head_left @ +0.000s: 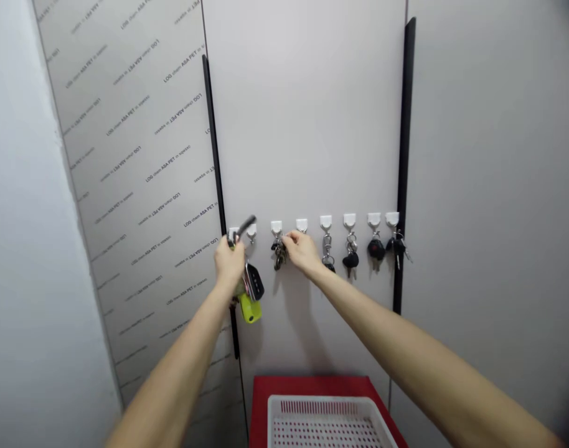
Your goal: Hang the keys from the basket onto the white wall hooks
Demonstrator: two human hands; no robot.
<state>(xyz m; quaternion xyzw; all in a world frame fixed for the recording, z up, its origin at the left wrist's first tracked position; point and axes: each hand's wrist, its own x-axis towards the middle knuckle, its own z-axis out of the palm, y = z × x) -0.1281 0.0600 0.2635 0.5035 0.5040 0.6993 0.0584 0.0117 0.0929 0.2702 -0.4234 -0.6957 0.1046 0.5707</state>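
Observation:
My left hand (229, 260) is closed on a bunch of keys in front of the leftmost hooks. From that bunch hang a black car key fob (254, 282) and a yellow-green key case (250, 308), and a dark strap (247, 226) sticks up above the fist. My right hand (302, 250) pinches a second set of keys (279, 254) with thumb and forefinger. This set is at the white wall hook (276, 227); whether its ring still sits in the hook is too small to tell.
Further right, several white hooks (349, 220) carry key sets, among them black-headed keys (376, 249). Long black handles (404, 155) edge the pale cabinet door (307, 112). Below, a white perforated basket (326, 400) stands on a red surface (261, 398).

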